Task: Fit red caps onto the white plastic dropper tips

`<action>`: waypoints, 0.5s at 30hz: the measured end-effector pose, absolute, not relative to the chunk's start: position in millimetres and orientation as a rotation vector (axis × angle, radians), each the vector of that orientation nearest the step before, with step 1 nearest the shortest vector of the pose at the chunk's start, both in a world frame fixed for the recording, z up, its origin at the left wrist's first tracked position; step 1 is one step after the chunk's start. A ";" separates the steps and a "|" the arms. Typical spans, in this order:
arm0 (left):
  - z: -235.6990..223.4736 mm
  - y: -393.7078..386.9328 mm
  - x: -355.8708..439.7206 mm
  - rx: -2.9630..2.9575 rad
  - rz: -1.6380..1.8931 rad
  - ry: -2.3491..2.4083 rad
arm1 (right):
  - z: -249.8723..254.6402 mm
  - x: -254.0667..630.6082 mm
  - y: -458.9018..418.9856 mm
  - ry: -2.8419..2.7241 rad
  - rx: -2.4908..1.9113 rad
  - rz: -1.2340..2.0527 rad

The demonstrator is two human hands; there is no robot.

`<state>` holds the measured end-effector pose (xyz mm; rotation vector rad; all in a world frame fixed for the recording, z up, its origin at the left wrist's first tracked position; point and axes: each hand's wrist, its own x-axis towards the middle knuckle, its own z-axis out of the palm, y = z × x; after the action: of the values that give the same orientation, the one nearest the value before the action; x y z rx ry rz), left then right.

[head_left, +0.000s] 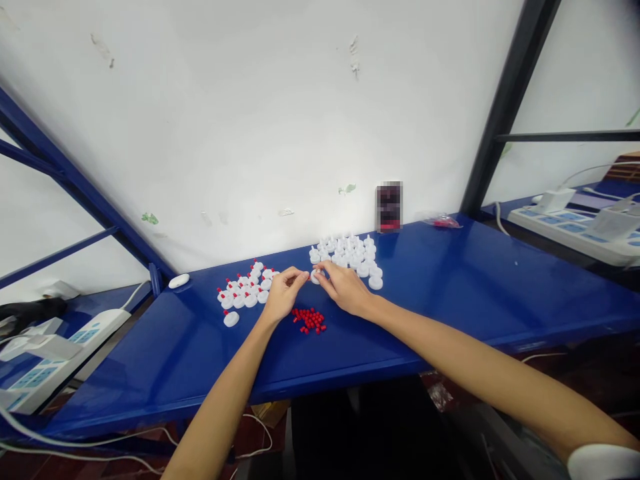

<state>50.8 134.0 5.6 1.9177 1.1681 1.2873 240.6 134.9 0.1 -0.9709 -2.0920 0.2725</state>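
Observation:
Over the middle of the blue table (pixel 430 293) my two hands meet. My right hand (pixel 344 285) is closed, its fingertips pinching a white nozzle cap (pixel 315 277). A small red tip cap barely shows at the pinched fingers of my left hand (pixel 287 291), close beside the nozzle. Just below lies a loose pile of red tip caps (pixel 310 320). To the left stand several white nozzle caps with red tips (pixel 245 293), one of them (pixel 231 319) set apart in front. Behind my right hand is a group of white nozzle caps without red tips (pixel 345 250).
A dark box, blurred out (pixel 389 207), stands against the wall, with a clear bag of red pieces (pixel 443 221) beside it. At the back left lies a white oval object (pixel 179 281). Power strips (pixel 65 363) and cables lie beyond the table's sides.

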 end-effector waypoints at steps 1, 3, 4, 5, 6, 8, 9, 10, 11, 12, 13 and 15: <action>5.4 133.7 51.1 1.903 1.301 1.185 | -0.4 240.3 135.2 -2.110 -0.996 0.265; 4.4 132.8 52.0 1.870 1.292 1.208 | -1.3 239.8 135.5 -2.143 -1.002 0.238; 3.9 132.3 52.6 1.861 1.277 1.210 | -1.7 239.6 135.4 -2.156 -0.987 0.225; 3.3 131.9 53.2 1.859 1.264 1.205 | -2.0 239.5 135.3 -2.162 -0.968 0.217; 2.8 131.6 53.8 1.861 1.255 1.198 | -2.3 239.5 135.2 -2.163 -0.947 0.215; 1.7 131.5 54.7 1.874 1.253 1.184 | -3.0 239.8 135.6 -2.148 -0.913 0.225; 1.2 131.6 55.0 1.884 1.259 1.181 | -3.6 240.0 136.3 -2.137 -0.902 0.232; 0.5 131.9 55.1 1.899 1.266 1.184 | -4.4 240.1 137.4 -2.125 -0.892 0.238; -0.1 132.2 55.1 1.919 1.274 1.192 | -5.4 240.2 138.8 -2.112 -0.881 0.242; -0.8 132.4 54.9 1.943 1.281 1.200 | -6.7 240.1 140.5 -2.098 -0.864 0.244; -1.5 132.5 54.7 1.970 1.287 1.207 | -8.0 240.0 142.3 -2.083 -0.846 0.246; -2.6 132.4 54.2 2.023 1.284 1.210 | -10.8 239.5 145.8 -2.051 -0.818 0.244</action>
<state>54.2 132.4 -2.6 2.0226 1.2095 1.2840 239.5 145.8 -10.8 -0.8185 -2.0507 0.2436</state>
